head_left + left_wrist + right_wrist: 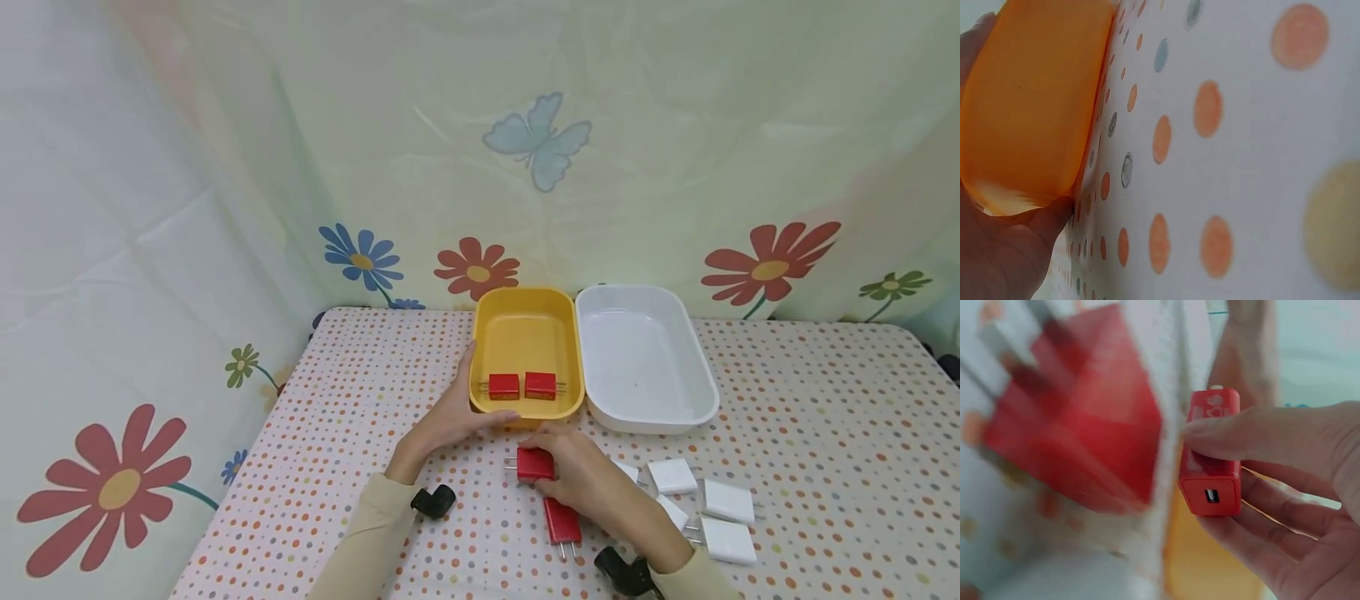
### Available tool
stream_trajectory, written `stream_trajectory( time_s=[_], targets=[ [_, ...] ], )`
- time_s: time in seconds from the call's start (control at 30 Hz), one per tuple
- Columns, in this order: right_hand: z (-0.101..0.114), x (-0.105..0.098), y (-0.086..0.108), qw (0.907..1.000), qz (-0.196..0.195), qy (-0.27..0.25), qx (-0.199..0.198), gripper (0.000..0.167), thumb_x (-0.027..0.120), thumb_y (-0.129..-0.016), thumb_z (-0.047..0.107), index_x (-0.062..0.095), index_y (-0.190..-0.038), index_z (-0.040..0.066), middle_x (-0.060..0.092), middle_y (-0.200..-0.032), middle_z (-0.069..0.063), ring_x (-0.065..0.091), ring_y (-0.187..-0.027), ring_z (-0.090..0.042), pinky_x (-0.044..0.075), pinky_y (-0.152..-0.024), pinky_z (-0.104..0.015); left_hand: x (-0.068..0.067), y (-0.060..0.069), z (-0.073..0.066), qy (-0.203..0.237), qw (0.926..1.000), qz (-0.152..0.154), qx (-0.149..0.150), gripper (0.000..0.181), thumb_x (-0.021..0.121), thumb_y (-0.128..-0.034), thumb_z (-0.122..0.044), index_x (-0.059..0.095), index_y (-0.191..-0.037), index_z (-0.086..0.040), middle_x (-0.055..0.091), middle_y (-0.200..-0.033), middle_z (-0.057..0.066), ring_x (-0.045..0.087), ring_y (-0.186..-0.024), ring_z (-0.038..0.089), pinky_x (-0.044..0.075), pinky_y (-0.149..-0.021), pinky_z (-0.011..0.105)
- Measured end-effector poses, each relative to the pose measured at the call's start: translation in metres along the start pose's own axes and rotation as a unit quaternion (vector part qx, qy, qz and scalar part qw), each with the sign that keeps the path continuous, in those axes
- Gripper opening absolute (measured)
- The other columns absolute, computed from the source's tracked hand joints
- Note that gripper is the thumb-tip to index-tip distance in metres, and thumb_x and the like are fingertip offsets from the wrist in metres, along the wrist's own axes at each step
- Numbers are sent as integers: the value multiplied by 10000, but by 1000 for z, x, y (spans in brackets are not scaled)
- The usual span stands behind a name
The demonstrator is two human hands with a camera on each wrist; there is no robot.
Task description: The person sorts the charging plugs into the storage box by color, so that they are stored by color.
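My left hand (452, 415) holds the near left corner of a yellow plastic bin (531, 333), thumb along its front wall and fingers at its left side. Two red USB wall chargers (503, 387) lie inside, near the front. Just in front of the bin, my right hand (588, 475) pinches another red charger (533, 465) between thumb and fingers, prongs pointing left. In the right wrist view this charger's USB port faces the camera. One more red charger (562, 525) lies on the table below that hand, prongs towards me; it looks blurred in the right wrist view.
A white plastic bin (637, 350) stands against the yellow one on its right. Several white chargers (727, 502) lie on the dotted tablecloth (825, 433) right of my right hand, some partly hidden by it. A flowered curtain (637, 167) hangs behind the table.
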State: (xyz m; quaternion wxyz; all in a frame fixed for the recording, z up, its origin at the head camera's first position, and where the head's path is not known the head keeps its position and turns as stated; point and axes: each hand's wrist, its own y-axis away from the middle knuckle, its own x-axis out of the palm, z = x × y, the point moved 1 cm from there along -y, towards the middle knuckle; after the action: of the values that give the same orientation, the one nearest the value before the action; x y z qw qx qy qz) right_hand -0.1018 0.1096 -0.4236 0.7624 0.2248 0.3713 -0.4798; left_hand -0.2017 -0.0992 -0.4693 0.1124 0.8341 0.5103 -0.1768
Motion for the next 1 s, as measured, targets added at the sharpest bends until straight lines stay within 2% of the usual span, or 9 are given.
stream_trajectory(
  time_s=[0.17,0.33,0.43,0.53,0.63,0.7,0.8,0.93,1.0],
  targets=[
    [9,-26,-3,9995,-198,80,-232,462,935,-749,16,755,-1175,6,713,-1155,-84,649,-1033,-231,599,-907,-430,-2,-1,0,29,10000,-2,39,1296,891,-842,-390,-84,-1681,-232,338,-1663,57,402,-1456,209,289,-1226,520],
    [10,-52,-15,9966,-519,202,-614,433,917,-757,-27,741,-1153,-35,708,-1105,-121,660,-990,-270,617,-866,-434,-1,-1,1,-11,10000,32,-35,1274,879,-855,-384,-81,-1680,-244,394,-1608,55,473,-1366,216,386,-1168,501],
    [9,-65,-29,9953,-605,353,-675,425,905,-773,-30,735,-1161,-50,711,-1107,-150,664,-996,-300,615,-872,-450,-1,0,0,29,9999,56,-115,1266,875,-862,-387,-85,-1679,-268,460,-1547,44,529,-1261,198,450,-1098,438],
    [8,-74,-48,9957,-554,373,-649,425,897,-789,-17,729,-1177,-57,724,-1116,-160,659,-1022,-318,608,-896,-466,-1,1,1,93,9998,100,-174,1258,867,-871,-391,-96,-1674,-294,490,-1511,50,596,-1122,220,544,-940,402],
    [5,-77,-72,9968,-404,403,-567,425,888,-810,5,726,-1197,-62,729,-1133,-170,645,-1041,-323,597,-926,-462,-3,1,1,68,9997,101,-222,1250,860,-877,-400,-102,-1672,-312,453,-1551,47,590,-1124,228,550,-920,380],
    [3,-77,-90,9970,-247,523,-513,415,873,-827,5,725,-1208,-66,727,-1143,-178,639,-1049,-323,588,-948,-449,-4,1,1,67,9996,81,-247,1248,861,-876,-400,-98,-1672,-319,418,-1585,36,564,-1183,231,537,-974,398],
    [-1,-75,-117,9964,19,742,-410,398,854,-842,-11,727,-1215,-67,731,-1134,-182,641,-1041,-321,578,-966,-431,-4,0,2,26,9998,30,-210,1256,865,-868,-414,-91,-1675,-304,345,-1643,13,486,-1342,212,434,-1132,447],
    [-9,-71,-142,9955,309,878,-196,381,841,-853,-20,732,-1216,-61,740,-1116,-181,647,-1023,-314,574,-975,-413,-2,-1,4,-41,9999,44,-140,1276,868,-855,-445,-93,-1678,-279,277,-1685,-3,398,-1461,189,317,-1222,483],
    [-13,-69,-150,9957,392,843,-44,382,845,-857,-8,736,-1221,-45,742,-1120,-169,644,-1018,-305,570,-985,-400,-2,-1,4,-55,9999,74,-121,1276,866,-856,-450,-96,-1678,-276,282,-1685,5,402,-1462,197,325,-1220,489]
  ],
)
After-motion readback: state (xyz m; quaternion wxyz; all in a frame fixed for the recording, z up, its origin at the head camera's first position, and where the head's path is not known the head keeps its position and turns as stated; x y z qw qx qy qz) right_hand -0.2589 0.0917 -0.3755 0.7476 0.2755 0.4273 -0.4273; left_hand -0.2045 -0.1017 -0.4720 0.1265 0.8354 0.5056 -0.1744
